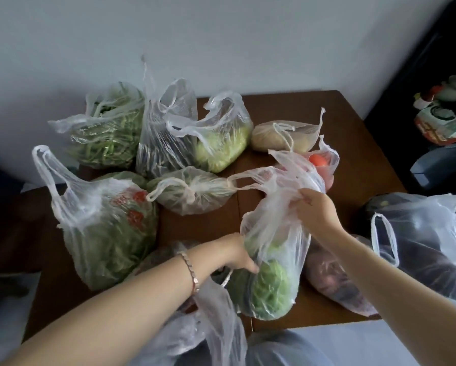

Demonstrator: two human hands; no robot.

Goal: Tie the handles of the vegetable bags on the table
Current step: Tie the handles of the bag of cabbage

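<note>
A thin clear bag with a green cabbage [271, 286] stands near the front edge of the brown table [295, 112]. My right hand [318, 210] grips the gathered plastic at the top of this bag, and its loose handles [250, 178] trail off to the left. My left hand [237, 253] holds the bag's left side lower down, with the fingertips against the cabbage. A tied bag of greens [195, 191] lies just behind.
Other vegetable bags crowd the table: green beans [108, 133], a dark-contents bag [163, 138], pale cabbage [221, 146], potatoes [282, 136], tomatoes [321, 162], leafy greens [108, 233], purple produce [332, 281]. A large bag [430, 241] sits at the right, and dark furniture [438, 101] stands beyond.
</note>
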